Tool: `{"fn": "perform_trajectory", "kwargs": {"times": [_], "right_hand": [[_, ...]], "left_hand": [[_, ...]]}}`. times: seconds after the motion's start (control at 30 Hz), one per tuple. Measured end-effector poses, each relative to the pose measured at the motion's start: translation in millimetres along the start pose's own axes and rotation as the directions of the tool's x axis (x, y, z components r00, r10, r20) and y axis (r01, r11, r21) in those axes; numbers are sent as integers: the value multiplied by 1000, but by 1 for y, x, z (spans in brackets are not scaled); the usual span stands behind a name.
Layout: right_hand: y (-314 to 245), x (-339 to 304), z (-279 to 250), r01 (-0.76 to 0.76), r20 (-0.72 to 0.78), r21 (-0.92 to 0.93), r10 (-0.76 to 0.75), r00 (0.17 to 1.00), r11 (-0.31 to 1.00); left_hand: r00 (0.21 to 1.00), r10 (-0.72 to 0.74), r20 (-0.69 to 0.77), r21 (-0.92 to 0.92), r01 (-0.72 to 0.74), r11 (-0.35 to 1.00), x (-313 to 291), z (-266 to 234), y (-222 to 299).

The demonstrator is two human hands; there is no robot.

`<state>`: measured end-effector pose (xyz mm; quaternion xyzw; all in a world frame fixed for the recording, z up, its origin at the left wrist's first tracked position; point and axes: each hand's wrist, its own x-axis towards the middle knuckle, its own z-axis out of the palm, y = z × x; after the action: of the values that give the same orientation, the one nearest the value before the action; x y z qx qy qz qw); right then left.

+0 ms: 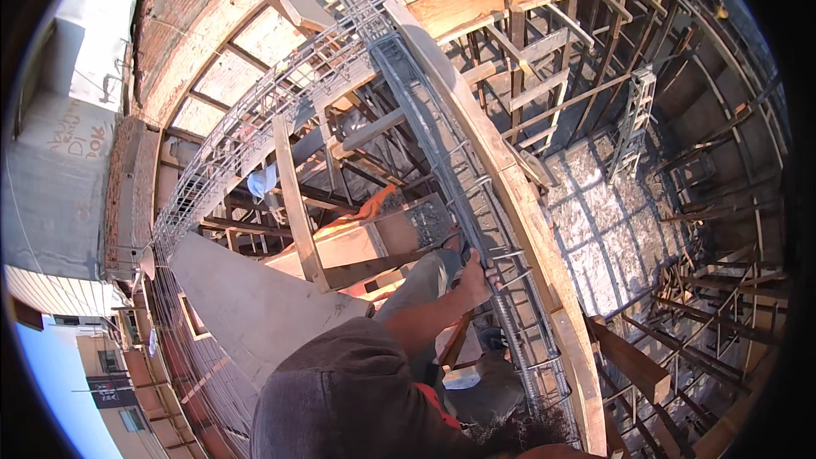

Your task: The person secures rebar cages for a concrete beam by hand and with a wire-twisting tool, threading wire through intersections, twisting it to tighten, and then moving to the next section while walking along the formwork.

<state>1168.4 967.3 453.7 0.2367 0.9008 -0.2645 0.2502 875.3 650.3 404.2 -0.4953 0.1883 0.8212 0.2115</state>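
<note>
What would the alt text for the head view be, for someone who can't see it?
The left hand touches the side of a long steel rebar cage, beside a timber formwork board raised above a building-site floor. A flat grey-brown panel lies left of the arm; a pale lattice frame shows at right.

Harsh sunlight, hard shadows, fisheye bending, black rim
</note>
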Motion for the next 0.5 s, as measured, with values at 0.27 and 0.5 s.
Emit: {"fn": "perform_trajectory", "kwargs": {"times": [0.27,0.5], "right_hand": [[-55,33,5,-35,47,-50,37,998,998],[-97,64,21,-2,52,-74,6,999,997]], "left_hand": [[879,436,-192,240,-388,890,33,67,178],[935,320,-154,145,-299,943,83,67,201]]}}
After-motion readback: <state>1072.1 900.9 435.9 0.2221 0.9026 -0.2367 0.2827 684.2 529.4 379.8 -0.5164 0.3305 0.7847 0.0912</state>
